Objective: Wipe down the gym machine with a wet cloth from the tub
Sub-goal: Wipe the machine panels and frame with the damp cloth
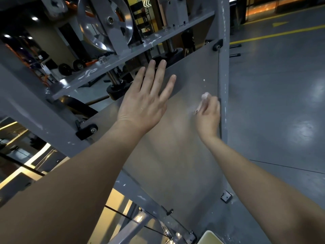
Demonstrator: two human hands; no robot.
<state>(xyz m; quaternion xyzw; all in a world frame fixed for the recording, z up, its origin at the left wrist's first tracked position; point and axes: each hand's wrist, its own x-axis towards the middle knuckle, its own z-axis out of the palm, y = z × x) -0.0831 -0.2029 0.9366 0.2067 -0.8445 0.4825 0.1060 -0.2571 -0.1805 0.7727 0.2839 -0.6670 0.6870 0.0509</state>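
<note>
Right hand (208,114) presses cloth (204,99) against panel (184,155) edge.

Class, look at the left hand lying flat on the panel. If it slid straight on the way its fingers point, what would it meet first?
The left hand would probably run off the top edge of the panel and meet the grey crossbar first, though depth is unclear.

Grey floor (281,85) w/ yellow lines (274,35) + arrow (279,24) on right; black wt plates (65,68) in bg, left.
</note>
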